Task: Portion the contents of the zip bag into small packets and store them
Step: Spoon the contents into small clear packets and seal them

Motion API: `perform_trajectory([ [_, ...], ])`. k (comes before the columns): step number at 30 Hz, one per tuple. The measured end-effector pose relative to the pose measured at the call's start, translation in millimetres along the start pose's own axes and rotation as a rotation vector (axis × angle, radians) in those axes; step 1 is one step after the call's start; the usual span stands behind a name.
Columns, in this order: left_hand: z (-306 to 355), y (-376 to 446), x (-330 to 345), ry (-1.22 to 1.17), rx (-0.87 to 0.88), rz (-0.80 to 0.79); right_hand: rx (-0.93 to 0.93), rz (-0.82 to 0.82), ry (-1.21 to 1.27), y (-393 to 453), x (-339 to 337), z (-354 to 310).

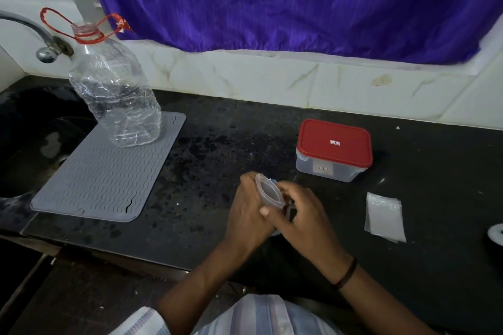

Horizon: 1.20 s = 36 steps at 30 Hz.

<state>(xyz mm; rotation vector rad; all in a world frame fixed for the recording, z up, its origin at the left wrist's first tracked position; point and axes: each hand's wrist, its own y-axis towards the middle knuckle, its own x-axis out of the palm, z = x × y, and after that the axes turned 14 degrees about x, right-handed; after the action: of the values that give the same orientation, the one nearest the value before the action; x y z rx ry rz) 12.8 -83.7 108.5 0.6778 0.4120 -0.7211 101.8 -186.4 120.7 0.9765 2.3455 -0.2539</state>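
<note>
both grips, left hand (246, 212) and right hand (299, 215), grasp zip bag (268, 193), mouth open; lidded box (334, 150) near.

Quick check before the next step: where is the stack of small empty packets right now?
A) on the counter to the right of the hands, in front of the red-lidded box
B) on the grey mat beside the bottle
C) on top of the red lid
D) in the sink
A: the small empty packets lie flat on the dark counter, right of both hands and nearer the camera than the red-lidded box.
</note>
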Motion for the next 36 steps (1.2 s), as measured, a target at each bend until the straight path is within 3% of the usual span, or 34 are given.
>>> perform_trajectory([
  [6, 6, 1, 6, -0.041, 0.001, -0.025, 0.159, 0.067, 0.318, -3, 0, -8],
  [10, -2, -3, 7, -0.138, 0.105, -0.153, 0.229, 0.067, 0.367, 0, -3, -2],
  [13, -2, -1, 7, -0.336, 0.177, -0.083, 0.229, -0.024, 0.330, 4, -13, 2],
  [17, 10, 12, 9, -0.472, 0.025, 0.076, 0.090, -0.085, 0.186, 5, -26, 3],
  [20, 19, 22, 15, -0.550, -0.053, 0.040, 0.077, -0.023, 0.208, 6, -33, 7],
  [24, 26, 39, 28, -0.654, -0.108, -0.082, 0.219, 0.088, 0.346, 13, -46, 22],
  [31, 13, 69, 83, -0.372, -0.156, -0.205, 0.464, 0.159, 0.489, 35, -64, 78],
  [36, 13, 95, 121, -0.231, -0.258, -0.419, 0.496, 0.147, 0.221, 58, -88, 126],
])
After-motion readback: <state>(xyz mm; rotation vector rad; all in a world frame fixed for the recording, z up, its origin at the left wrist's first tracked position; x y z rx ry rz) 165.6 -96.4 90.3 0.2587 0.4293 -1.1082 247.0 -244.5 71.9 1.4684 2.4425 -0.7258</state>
